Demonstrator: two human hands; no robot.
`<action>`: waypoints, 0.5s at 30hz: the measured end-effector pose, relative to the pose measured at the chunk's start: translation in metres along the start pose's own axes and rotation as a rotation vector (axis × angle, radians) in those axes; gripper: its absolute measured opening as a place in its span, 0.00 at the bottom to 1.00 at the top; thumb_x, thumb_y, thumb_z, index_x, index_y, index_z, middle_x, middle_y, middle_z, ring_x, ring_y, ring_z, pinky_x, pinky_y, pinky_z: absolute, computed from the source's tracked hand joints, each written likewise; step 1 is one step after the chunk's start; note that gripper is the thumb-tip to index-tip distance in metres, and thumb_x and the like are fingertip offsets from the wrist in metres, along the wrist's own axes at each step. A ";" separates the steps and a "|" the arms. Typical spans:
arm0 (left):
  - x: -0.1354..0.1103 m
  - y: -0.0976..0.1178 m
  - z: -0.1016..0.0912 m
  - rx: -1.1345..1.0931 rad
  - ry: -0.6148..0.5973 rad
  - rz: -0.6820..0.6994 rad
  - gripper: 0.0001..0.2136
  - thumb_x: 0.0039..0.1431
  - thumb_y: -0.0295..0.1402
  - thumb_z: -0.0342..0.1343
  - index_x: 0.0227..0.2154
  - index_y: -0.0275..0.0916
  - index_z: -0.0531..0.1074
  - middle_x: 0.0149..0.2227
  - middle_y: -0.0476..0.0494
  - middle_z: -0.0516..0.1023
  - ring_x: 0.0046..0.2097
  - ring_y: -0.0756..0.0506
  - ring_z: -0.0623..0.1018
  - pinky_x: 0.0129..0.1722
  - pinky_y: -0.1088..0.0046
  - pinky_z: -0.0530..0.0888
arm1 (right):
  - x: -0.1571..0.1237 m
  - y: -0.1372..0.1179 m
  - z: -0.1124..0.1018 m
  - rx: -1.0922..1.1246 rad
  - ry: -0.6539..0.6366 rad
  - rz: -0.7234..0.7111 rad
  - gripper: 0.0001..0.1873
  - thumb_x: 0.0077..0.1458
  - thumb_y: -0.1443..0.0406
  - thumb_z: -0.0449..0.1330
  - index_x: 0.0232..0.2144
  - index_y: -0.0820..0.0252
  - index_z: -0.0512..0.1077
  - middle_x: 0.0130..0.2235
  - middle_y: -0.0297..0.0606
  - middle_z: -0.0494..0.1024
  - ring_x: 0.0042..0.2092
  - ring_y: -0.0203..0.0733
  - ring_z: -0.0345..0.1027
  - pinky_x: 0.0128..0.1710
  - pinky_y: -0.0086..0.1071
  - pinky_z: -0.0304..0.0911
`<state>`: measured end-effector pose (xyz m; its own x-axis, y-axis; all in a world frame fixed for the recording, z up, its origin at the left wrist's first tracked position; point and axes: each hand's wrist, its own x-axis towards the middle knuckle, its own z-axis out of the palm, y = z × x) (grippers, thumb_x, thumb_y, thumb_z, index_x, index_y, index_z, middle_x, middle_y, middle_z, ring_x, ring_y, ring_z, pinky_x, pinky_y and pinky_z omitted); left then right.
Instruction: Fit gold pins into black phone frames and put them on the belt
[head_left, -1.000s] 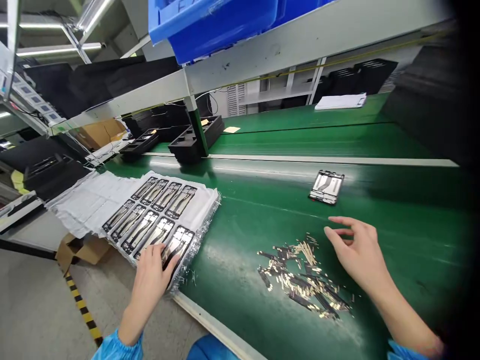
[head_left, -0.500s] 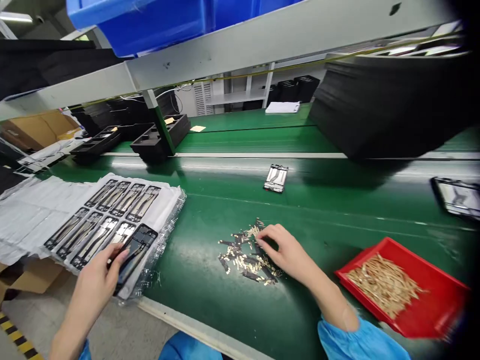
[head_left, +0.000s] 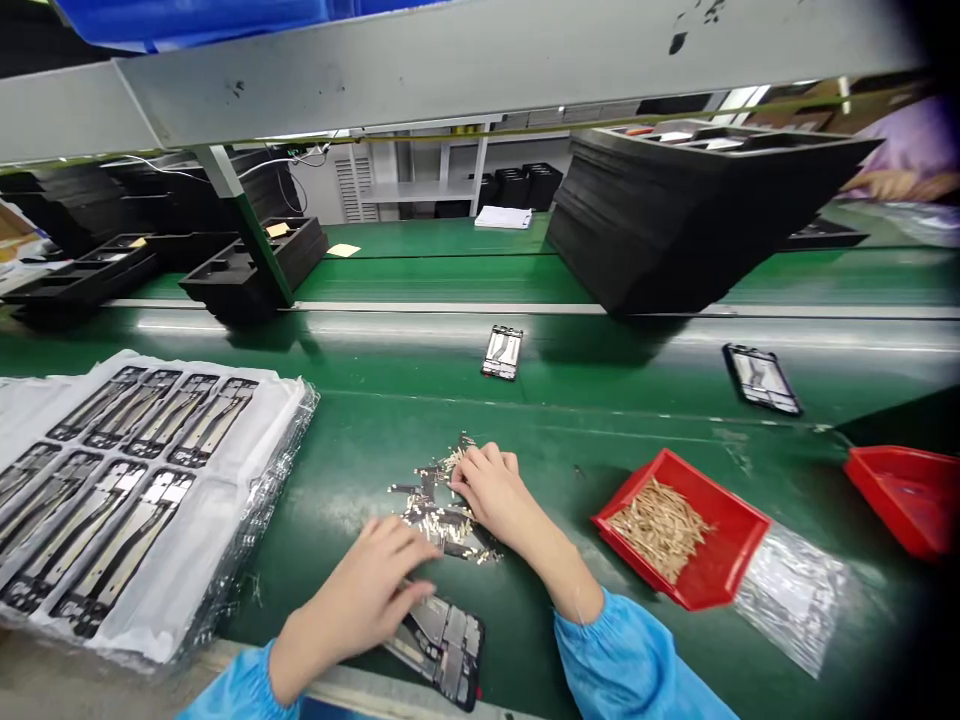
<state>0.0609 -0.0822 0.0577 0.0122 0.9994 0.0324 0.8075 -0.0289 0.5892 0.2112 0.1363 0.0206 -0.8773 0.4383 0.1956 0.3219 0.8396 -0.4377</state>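
Observation:
My left hand (head_left: 367,590) rests on a black phone frame (head_left: 442,645) lying at the near edge of the green bench, fingers curled over its upper end. My right hand (head_left: 491,490) is bent over a heap of small gold and black flat parts (head_left: 431,500), fingertips pinched in among them. What the fingers hold is too small to make out. To the left a white wrapped tray (head_left: 247,470) carries two rows of several more frames (head_left: 142,420).
A red tray (head_left: 720,570) of gold strips sits right of my right arm, with a clear plastic bag (head_left: 795,595) beside it and another red tray (head_left: 907,495) at far right. Two loose frames (head_left: 502,352) (head_left: 761,378) lie on the belt. Black tray stacks (head_left: 675,220) stand behind.
My left hand lifted one frame off the wrapped tray and brought it right, down to the bench's near edge. My right hand moved onto the heap of small parts. The view swung right.

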 end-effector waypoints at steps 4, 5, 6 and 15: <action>0.052 -0.010 -0.005 -0.111 0.273 -0.216 0.16 0.80 0.43 0.47 0.44 0.41 0.76 0.44 0.41 0.80 0.50 0.38 0.75 0.54 0.57 0.68 | -0.004 -0.008 -0.011 0.040 0.037 -0.049 0.08 0.75 0.65 0.57 0.39 0.57 0.73 0.45 0.43 0.79 0.48 0.51 0.65 0.50 0.45 0.58; 0.064 -0.014 -0.006 -0.144 0.256 -0.226 0.19 0.80 0.45 0.46 0.37 0.41 0.75 0.38 0.44 0.80 0.46 0.39 0.75 0.52 0.59 0.68 | -0.004 -0.011 -0.014 0.056 0.046 -0.062 0.09 0.76 0.64 0.56 0.40 0.56 0.73 0.45 0.42 0.80 0.49 0.50 0.66 0.51 0.45 0.58; 0.073 -0.018 -0.006 -0.178 0.220 -0.208 0.22 0.80 0.47 0.45 0.32 0.41 0.74 0.33 0.46 0.78 0.42 0.41 0.75 0.50 0.61 0.68 | -0.005 -0.015 -0.017 0.069 0.057 -0.071 0.09 0.76 0.63 0.56 0.41 0.56 0.74 0.45 0.42 0.80 0.49 0.49 0.67 0.51 0.44 0.59; 0.078 -0.037 -0.005 -0.298 0.240 -0.085 0.21 0.79 0.46 0.48 0.32 0.40 0.76 0.35 0.44 0.78 0.42 0.43 0.75 0.48 0.65 0.67 | -0.003 -0.020 -0.026 0.703 0.080 0.071 0.16 0.74 0.52 0.60 0.40 0.53 0.82 0.40 0.38 0.84 0.46 0.47 0.75 0.53 0.43 0.65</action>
<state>0.0289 -0.0036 0.0429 -0.2138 0.9667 0.1405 0.5922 0.0139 0.8057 0.2164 0.1269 0.0515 -0.8254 0.5287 0.1978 0.0474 0.4140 -0.9090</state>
